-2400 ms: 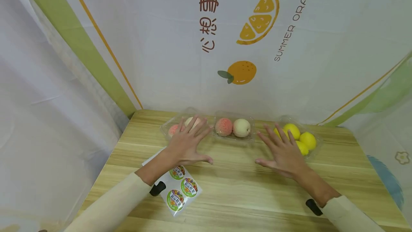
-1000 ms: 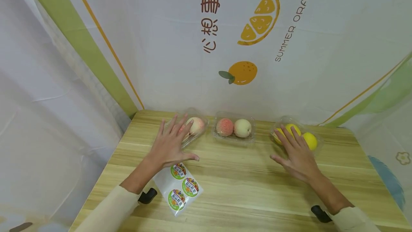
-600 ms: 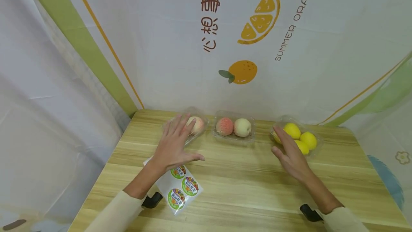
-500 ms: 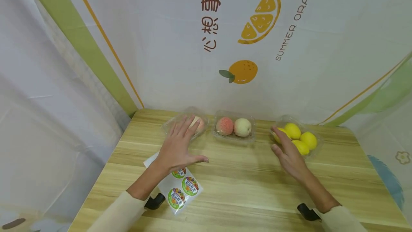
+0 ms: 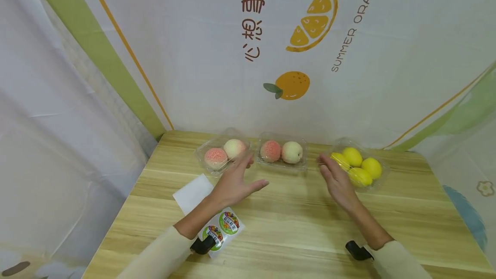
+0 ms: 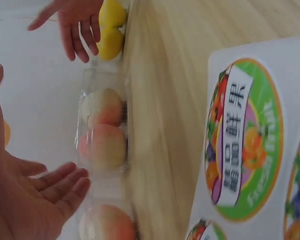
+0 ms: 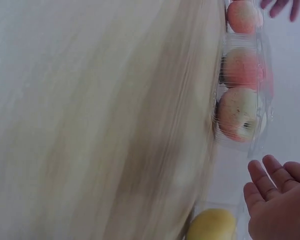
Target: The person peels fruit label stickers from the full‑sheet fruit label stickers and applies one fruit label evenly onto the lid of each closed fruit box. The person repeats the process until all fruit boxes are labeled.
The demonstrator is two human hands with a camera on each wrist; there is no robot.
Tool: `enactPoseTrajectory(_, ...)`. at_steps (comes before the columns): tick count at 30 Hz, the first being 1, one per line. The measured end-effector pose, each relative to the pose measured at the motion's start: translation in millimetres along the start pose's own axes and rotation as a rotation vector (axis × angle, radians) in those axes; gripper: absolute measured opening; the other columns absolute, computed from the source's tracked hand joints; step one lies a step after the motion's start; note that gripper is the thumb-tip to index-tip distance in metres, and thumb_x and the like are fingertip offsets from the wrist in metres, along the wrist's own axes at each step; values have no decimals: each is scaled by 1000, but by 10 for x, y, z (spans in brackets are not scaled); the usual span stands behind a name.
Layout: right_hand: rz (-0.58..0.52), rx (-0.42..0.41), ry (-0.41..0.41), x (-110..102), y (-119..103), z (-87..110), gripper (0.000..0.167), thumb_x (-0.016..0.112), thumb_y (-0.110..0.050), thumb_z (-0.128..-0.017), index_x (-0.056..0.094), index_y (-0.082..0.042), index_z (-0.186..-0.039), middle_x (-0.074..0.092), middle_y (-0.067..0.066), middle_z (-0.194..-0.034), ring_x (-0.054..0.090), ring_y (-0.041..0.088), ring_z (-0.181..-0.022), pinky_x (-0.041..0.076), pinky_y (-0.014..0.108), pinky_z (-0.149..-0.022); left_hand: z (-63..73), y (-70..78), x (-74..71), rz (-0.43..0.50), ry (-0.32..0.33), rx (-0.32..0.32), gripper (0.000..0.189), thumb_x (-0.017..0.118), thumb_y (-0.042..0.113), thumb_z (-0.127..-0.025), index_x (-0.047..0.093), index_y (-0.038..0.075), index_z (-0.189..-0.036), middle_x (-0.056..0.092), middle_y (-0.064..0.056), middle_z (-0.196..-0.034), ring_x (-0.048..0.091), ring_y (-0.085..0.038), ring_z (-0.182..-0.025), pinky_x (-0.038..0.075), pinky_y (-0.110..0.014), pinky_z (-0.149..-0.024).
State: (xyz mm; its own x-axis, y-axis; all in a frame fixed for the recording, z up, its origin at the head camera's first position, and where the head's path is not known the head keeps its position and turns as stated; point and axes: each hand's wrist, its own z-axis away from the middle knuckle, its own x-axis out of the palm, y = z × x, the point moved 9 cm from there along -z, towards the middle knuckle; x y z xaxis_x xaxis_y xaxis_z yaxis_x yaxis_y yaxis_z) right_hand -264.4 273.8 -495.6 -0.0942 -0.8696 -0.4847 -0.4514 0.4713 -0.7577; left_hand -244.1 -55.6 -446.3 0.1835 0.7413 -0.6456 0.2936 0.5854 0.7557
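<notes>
My left hand point(image 5: 234, 185) hovers over the table in front of the left clear plastic box point(image 5: 201, 149), which holds two peaches point(image 5: 215, 158). Its thumb stands apart and its fingers are loosely bent with nothing in them. My right hand point(image 5: 341, 186) is held in the air beside the right clear box point(image 5: 341, 142) of yellow lemons point(image 5: 352, 157), likewise holding nothing. Between the hands, farther back, sits a middle clear box point(image 5: 282, 166) with two more peaches point(image 5: 291, 153). Under the left forearm lies a sheet of round fruit stickers point(image 6: 245, 140), partly covered by the arm.
The three boxes stand in a row along the back edge of the wooden table point(image 5: 286, 227). Behind them hangs a white cloth point(image 5: 201, 76) printed with oranges and lettering. A black wrist mount point(image 5: 358, 251) hangs below each forearm.
My left hand has moved right and toward me, uncovering the left box's peaches. The right hand has shifted slightly left, showing more of the lemons. Boxes and stickers have not moved.
</notes>
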Motion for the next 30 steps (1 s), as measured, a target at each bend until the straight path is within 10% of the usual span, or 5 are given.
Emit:
enactPoseTrajectory(5,25,44,-18,94,130,-31,49,47,-29,-121,53,5,-156,73,13,-129,69,18,-114,54,24,-97,-107,-208,159,101,-23,-105,98,70,66,-101,40,-1,-167,68,-20,-142,69,-40,-127,59,-56,-99)
enactPoseTrajectory(15,-158,312,-96,244,-276,-95,62,35,-34,-123,41,16,-158,70,26,-121,69,32,-107,59,41,-96,-408,-774,489,430,-105,-260,92,66,54,-106,31,-3,-169,67,-24,-144,79,-25,-104,63,-42,-93)
enactPoseTrajectory(21,-234,441,-46,315,-179,-136,66,43,-47,-119,52,11,-150,71,15,-109,69,22,-97,58,31,-85,-430,-676,519,639,-126,-362,87,59,50,-111,28,-8,-167,64,-30,-145,79,-31,-104,63,-37,-92)
enactPoseTrajectory(30,-289,566,-40,425,-58,-190,56,52,-27,-118,43,7,-162,67,6,-104,68,14,-85,56,28,-78,-408,-484,502,692,-71,-404,63,41,42,-119,41,-10,-156,63,-35,-135,75,-46,-106,63,-42,-88)
